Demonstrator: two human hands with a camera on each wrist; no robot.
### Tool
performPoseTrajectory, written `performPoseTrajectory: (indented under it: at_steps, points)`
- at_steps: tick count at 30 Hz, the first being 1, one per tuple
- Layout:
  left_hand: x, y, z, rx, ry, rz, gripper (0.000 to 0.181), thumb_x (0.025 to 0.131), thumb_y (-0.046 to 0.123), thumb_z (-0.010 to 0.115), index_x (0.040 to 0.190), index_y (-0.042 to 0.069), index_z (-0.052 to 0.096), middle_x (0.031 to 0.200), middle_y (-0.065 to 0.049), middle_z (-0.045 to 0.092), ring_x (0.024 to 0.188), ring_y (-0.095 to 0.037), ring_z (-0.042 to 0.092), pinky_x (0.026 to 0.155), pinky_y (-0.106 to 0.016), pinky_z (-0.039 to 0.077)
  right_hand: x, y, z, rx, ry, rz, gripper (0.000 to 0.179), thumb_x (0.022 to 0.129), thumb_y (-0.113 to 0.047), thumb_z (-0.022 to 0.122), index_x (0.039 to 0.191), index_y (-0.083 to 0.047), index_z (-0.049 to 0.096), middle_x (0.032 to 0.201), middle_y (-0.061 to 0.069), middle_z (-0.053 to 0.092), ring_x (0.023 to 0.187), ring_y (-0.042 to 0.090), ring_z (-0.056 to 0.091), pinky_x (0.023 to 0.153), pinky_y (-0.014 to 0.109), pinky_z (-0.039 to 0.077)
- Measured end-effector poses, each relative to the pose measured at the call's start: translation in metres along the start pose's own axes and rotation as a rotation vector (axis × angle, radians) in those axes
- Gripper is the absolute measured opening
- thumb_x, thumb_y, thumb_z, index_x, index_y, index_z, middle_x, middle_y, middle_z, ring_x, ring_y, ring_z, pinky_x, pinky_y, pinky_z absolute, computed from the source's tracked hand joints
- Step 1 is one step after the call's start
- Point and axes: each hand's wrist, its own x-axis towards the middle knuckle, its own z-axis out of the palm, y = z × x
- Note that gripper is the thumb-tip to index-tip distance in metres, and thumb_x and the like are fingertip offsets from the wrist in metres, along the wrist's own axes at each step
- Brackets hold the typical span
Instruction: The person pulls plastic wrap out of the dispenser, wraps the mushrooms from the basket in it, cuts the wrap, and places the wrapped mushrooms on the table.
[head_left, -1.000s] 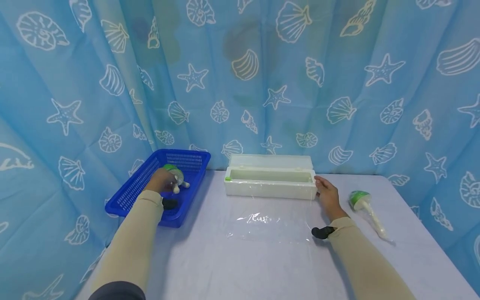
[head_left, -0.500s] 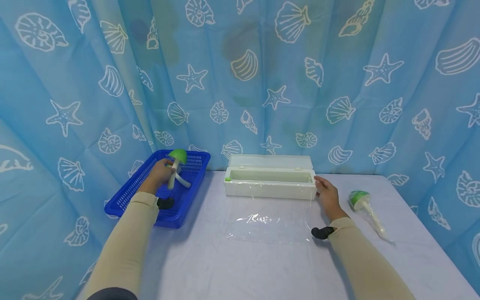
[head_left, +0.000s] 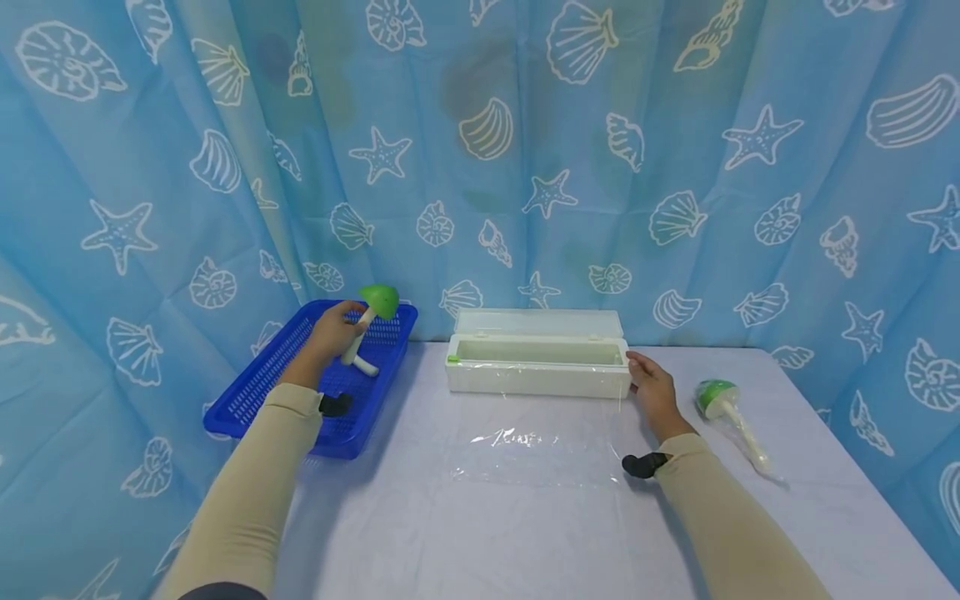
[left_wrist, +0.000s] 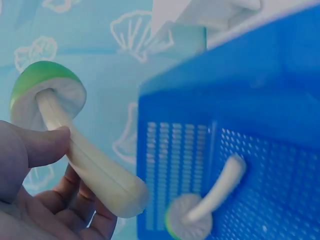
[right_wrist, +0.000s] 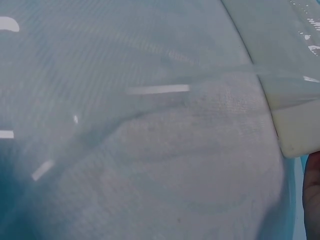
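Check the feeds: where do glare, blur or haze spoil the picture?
Head view: bright glare on the plastic film in front of the box; left wrist view: the held mushroom looks clearer than the soft-edged basket; right wrist view: hazy, pale streaks, fingers cut off at the right edge.

Grn-capped mushroom (left_wrist: pixel 85 150), wht stem, tilted cap-up in L hand (head_left: pixel 333 335); wht box (head_left: pixel 540 382), lid (head_left: pixel 540 322) open, clear film (head_left: pixel 517 437) out front

I'm looking at a curtained-off nook, can't tell what building: blue seashell-print curtains (head_left: pixel 480 192) around a white-clothed counter (head_left: pixel 525 533).
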Motion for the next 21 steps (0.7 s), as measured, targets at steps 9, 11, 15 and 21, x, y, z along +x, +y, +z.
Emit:
performPoseTrajectory:
  at_steps: [9,11,15,21]
  points:
    - [0.002,0.024,0.022,0.085,-0.025,0.080,0.036,0.103,0.021,0.051,0.138,0.015,0.048,0.123,-0.022,0.056,0.099,-0.036,0.059,0.074,-0.045,0.052,-0.005,-0.002,-0.003,0.011,-0.026,-0.021,0.051,0.105,-0.031,0.042,0.147,-0.002,0.039,0.149,0.017,0.038,0.133,0.033,0.039,0.104,0.047,0.037]
    - [0.002,0.031,0.028,0.096,-0.030,0.101,0.035,0.102,0.020,0.052,0.137,0.015,0.049,0.120,-0.021,0.057,0.097,-0.035,0.060,0.072,-0.044,0.052,-0.004,-0.003,-0.004,0.001,-0.027,-0.021,0.051,0.105,-0.031,0.042,0.147,-0.002,0.039,0.150,0.016,0.038,0.133,0.034,0.039,0.104,0.047,0.037]
    - [0.004,0.043,0.041,0.117,-0.032,0.143,0.034,0.102,0.019,0.053,0.135,0.014,0.051,0.109,-0.016,0.059,0.087,-0.031,0.059,0.066,-0.039,0.051,-0.002,-0.003,-0.005,0.010,-0.007,-0.009,0.051,0.104,-0.032,0.044,0.147,-0.004,0.040,0.150,0.015,0.038,0.133,0.033,0.040,0.104,0.047,0.038]
    - [0.005,0.052,0.069,0.169,-0.051,0.187,0.030,0.101,0.018,0.054,0.131,0.016,0.054,0.100,-0.011,0.059,0.076,-0.024,0.058,0.059,-0.035,0.049,0.002,0.002,-0.005,0.038,0.012,0.006,0.052,0.103,-0.034,0.046,0.147,-0.005,0.041,0.149,0.014,0.039,0.132,0.031,0.042,0.104,0.045,0.038]
